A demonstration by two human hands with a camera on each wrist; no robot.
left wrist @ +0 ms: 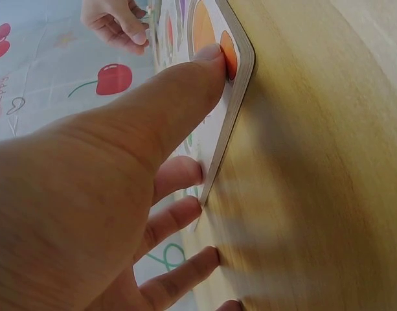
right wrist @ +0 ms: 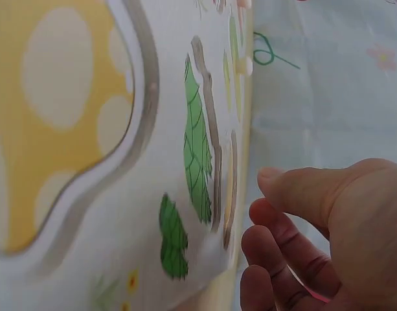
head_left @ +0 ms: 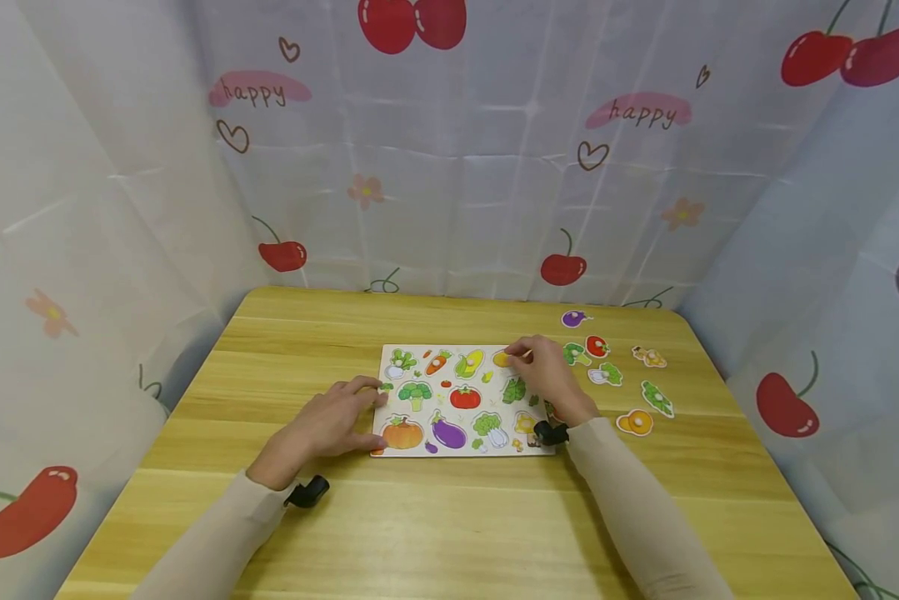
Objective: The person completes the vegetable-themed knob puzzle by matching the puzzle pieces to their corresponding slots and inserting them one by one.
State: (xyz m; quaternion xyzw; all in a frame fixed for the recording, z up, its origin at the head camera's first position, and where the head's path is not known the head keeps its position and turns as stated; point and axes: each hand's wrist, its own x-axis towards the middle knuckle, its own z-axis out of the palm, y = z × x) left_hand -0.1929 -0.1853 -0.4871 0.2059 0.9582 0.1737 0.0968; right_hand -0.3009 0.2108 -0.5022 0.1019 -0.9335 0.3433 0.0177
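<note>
A white board (head_left: 455,427) printed with vegetables lies flat, with shaped recesses. Knobbed radish (head_left: 399,364), carrot (head_left: 437,362) and corn (head_left: 469,363) pieces sit in its far row. The left hand (head_left: 327,427) rests at the board's left edge, fingers spread; its thumb presses the near left corner beside the printed pumpkin (left wrist: 204,29). Over the far right corner, the right hand (head_left: 546,372) is beside a yellow-orange shape (head_left: 501,358). Its fingers (right wrist: 292,243) are loosely bent, the thumb apart from the index finger, and I see nothing between them.
To the right of the board lie several loose knobbed pieces, among them an eggplant (head_left: 573,319), a tomato (head_left: 597,347), a cabbage (head_left: 605,374), a pea pod (head_left: 657,398) and a pumpkin (head_left: 635,422). Another is partly hidden by the right wrist. Curtains (head_left: 449,208) surround the wooden table (head_left: 449,525).
</note>
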